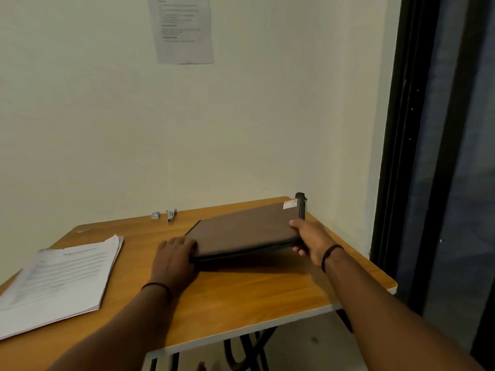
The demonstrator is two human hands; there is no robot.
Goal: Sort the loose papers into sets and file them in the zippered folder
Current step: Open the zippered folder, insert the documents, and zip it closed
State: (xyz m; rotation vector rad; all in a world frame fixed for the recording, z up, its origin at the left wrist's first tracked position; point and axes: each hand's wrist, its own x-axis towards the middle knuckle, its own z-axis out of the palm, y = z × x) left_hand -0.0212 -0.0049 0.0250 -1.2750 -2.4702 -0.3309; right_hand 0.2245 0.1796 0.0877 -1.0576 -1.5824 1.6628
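A brown zippered folder [241,231] with a black edge lies closed at the back right of the wooden table [254,287], its right side lifted a little. My left hand [174,259] grips the folder's near left corner. My right hand [312,241] grips its near right corner, thumb on top and fingers underneath. A stack of loose printed papers [57,279] lies at the table's left, apart from both hands.
A small stapler [171,216] and a staple box [155,215] stand by the wall at the table's back edge. A printed sheet [182,28] hangs on the wall. A dark door frame [396,156] runs down the right. The table's right edge is close to my right forearm.
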